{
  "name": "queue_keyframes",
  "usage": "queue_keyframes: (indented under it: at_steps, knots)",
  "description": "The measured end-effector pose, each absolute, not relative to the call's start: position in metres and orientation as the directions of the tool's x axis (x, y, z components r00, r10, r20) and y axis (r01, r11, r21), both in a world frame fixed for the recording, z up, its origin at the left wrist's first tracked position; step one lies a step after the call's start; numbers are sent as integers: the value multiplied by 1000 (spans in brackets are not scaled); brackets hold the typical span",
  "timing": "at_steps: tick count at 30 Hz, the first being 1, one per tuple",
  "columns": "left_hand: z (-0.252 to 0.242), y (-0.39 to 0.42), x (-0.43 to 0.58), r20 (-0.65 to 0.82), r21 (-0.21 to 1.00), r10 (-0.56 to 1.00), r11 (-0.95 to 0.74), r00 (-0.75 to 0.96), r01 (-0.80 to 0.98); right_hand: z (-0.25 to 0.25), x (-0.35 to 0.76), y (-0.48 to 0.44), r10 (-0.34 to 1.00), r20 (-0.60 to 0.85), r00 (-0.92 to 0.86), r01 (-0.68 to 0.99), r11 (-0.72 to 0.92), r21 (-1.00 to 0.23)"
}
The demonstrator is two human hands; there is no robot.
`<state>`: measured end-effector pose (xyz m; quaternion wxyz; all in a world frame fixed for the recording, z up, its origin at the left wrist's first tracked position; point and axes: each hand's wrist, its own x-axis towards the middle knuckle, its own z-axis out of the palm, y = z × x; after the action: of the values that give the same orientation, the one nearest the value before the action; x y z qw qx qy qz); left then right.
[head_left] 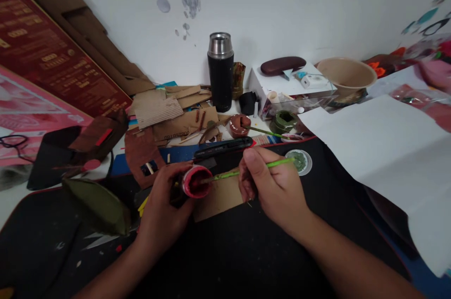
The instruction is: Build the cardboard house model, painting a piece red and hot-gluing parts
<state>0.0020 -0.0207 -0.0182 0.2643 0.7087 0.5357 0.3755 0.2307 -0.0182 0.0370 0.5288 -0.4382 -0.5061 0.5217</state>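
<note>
My left hand is wrapped round a small jar of red paint, its mouth tilted toward me. Between the fingers of my right hand is a green paintbrush, and its tip reaches into the jar's mouth. Below the brush lies a piece of brown cardboard on the black mat. Close to the right hand is a round lid with green paint. Behind the hands stand a jar of reddish-brown paint and a jar of green paint; a second green brush leans from the brown jar.
A black flask stands at the back by the wall. Cardboard scraps and a black box cutter lie behind the hands. On the left is a dark green leaf-shaped piece; white paper and a beige bowl are on the right.
</note>
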Motion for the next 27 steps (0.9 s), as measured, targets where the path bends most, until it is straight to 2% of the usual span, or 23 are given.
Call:
queue_keyframes:
  at_steps: [3, 6, 11, 16, 23, 27]
  knots:
    - [-18, -21, 2, 252, 772, 955, -297, 160, 561, 34, 225, -17, 992, -29, -122, -224, -56, -973]
    - [-18, -22, 2, 238, 769, 955, -297, 177, 566, 32, 222, -15, 986, -84, -144, -239, -117, -964]
    - [-17, -23, 1, 110, 806, 978, -191, 175, 560, 36, 230, -13, 998, -4, -55, -189, -14, -982]
    - [-17, -23, 1, 66, 846, 986, -135, 150, 516, 38, 241, -9, 992, 115, -48, -26, 114, -993]
    - [-18, -22, 1, 57, 895, 994, -93, 96, 437, 45, 253, -8, 966, 168, -196, 119, 194, -974]
    - [-21, -21, 0, 58, 897, 994, -93, 94, 433, 45, 253, -9, 958, 164, -236, 100, 191, -976]
